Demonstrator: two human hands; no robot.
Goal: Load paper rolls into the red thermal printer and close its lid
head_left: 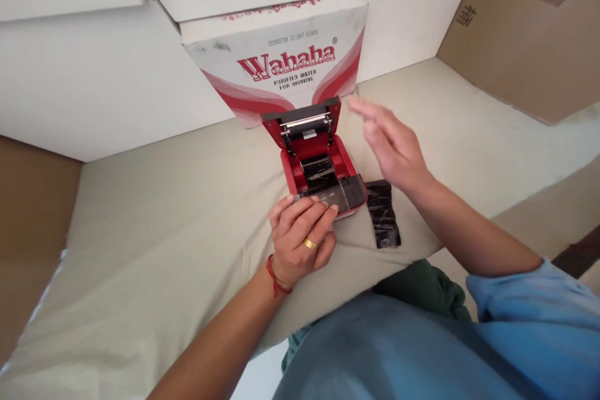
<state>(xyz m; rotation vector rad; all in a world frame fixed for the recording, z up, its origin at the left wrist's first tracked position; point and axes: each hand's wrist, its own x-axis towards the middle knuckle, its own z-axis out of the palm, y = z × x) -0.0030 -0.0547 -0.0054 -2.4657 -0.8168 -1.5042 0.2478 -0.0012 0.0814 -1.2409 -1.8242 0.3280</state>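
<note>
A small red-and-black box that looks like a label printer (347, 156) stands on the cloth with its hinged lid (300, 125) raised. A roller and metal bars show on the lid's inner side. Glossy black film (319, 170) lies inside the red body. My left hand (302, 234) grips the front edge, its fingers bent over the dark front panel and the thumb low beside it. To the right of the raised lid, my right hand (389, 144) hangs in the air with fingers stretched out, slightly blurred, holding nothing. A strip of wrinkled black film (383, 215) lies right of the printer.
Behind the printer stands a white and red Wahaha water carton (290, 56), close to the lid. White boxes (117, 69) are stacked along the back. Brown cardboard boxes (539, 44) bound both sides. A pale cloth (154, 212) covers the surface.
</note>
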